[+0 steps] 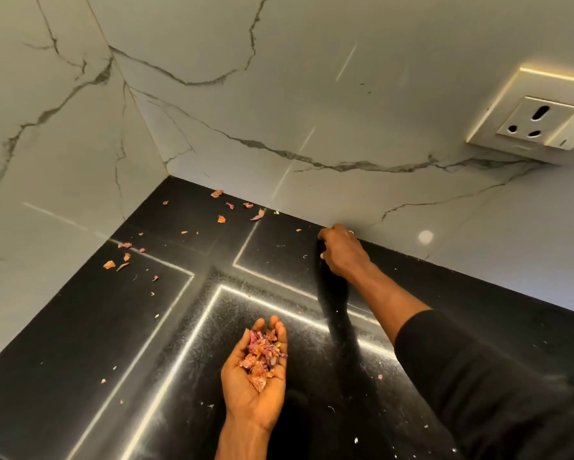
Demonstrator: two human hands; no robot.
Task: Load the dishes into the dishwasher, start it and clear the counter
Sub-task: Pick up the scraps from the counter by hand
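Below the socket the left grip lies open, cupping a heap of pinkish peel; nearer the socket the right grip curls on the worktop, its hold unclear.

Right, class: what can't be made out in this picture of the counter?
Head view only.
right hand: its back hides the underside; whether it holds anything is unclear.
socket: cut off by the right edge.
scraps in left hand: too small to identify.
dishwasher: out of frame.

head-worn view, angled down, close over counter corner
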